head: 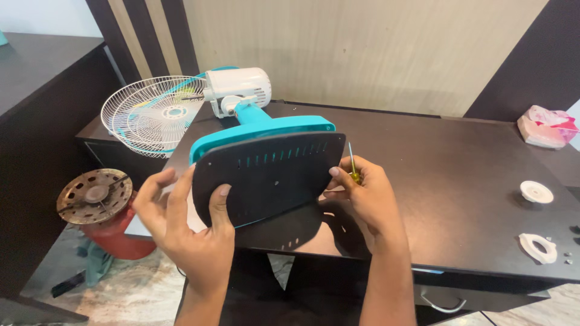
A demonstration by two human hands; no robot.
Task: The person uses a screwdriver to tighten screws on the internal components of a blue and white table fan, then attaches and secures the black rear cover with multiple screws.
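Item: table fan [241, 105] lying on dark worktop [459, 181], turquoise base tipped up. Left hand [193, 232] grips black base plate [269, 178], thumb over its face; right hand [362, 196] steadies its edge while pinching a yellow-handled screwdriver [352, 164]. Step judged: plate being handled at the base; screws [568, 258] lie well apart.

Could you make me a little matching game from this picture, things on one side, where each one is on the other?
Things:
1. black base plate
2. screwdriver
3. wire fan guard
4. pink tissue pack

Places:
A. far right corner of the desk
B. in the right hand
C. hanging past the desk's left end
D. held at its edge by the left hand

Pairs: 1-D, 2-B, 3-C, 4-A
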